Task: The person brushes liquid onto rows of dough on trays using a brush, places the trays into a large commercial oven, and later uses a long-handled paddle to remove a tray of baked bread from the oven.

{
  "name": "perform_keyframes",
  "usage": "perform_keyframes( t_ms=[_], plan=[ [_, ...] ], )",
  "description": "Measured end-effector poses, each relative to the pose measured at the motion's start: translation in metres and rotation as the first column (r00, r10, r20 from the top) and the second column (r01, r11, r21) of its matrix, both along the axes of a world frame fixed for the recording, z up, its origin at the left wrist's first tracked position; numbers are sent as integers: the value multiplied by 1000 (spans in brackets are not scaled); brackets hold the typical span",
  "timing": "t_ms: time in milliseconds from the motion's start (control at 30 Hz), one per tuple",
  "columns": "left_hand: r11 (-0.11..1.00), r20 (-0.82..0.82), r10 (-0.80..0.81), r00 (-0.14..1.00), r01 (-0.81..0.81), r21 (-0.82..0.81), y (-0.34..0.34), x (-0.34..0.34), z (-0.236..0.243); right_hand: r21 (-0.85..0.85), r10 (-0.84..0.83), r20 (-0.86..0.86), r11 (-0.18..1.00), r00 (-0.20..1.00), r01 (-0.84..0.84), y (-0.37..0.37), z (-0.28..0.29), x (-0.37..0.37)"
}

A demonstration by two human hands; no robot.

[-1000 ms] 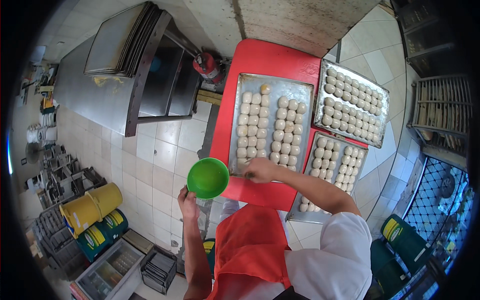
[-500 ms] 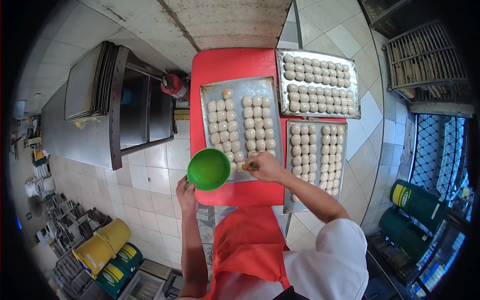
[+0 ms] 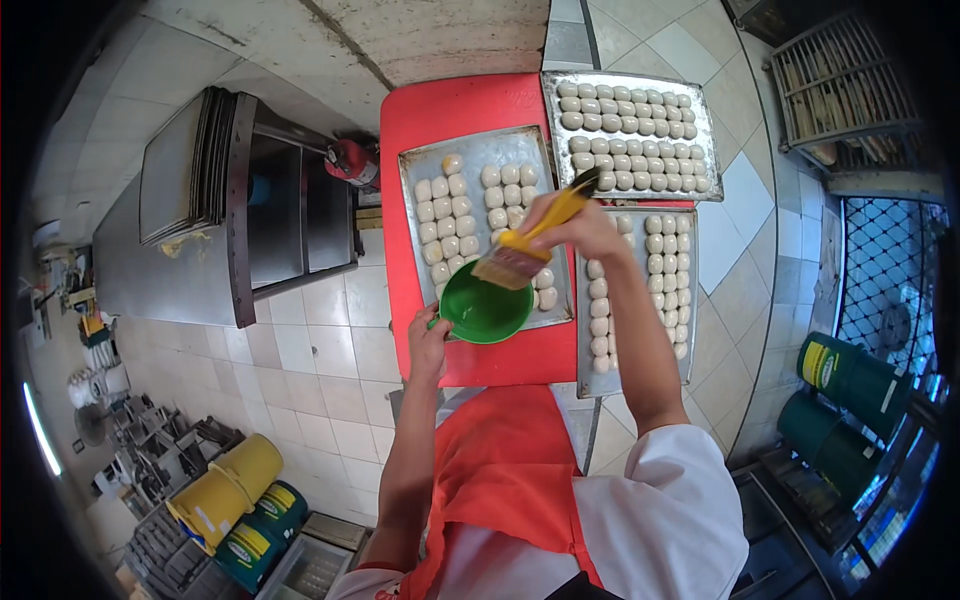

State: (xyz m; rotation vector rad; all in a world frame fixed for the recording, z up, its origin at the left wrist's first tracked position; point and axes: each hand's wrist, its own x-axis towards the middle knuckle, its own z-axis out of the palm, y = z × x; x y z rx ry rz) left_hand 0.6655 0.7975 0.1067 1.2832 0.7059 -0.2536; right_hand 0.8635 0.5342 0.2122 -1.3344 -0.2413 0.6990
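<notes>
While brush (image 3: pixel 511 266) overhangs bowl (image 3: pixel 484 318), red tabletop (image 3: pixel 440 112) borders left tray (image 3: pixel 473 172).

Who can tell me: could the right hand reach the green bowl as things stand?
Probably yes: the right hand holds a yellow-handled brush over the green bowl, and nothing visible blocks the open top.

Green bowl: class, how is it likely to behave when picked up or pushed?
The green bowl is probably light for its size, since the left hand alone holds it at one side. Held off-centre, it could tip if its far side is pushed. Its smoothly round rim suggests stiff walls.
</notes>
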Motion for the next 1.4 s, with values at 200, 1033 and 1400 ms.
perform_keyframes(
  t_ms=[200, 1033, 1400],
  plan=[
    [989, 23, 136, 990, -137, 61, 20, -27, 4, -98, 114, -133, 987, 985, -128, -54, -106, -1],
    [856, 85, 516, 852, -516, -23, 63, -138, 78, -614, 563, 730, 789, 387, 10, 126, -168, -175],
    [911, 183, 406, 896, -412, -4, 26, -179, 87, -507, 432, 733, 862, 525, -1, 9, -101, -191]
  ],
)
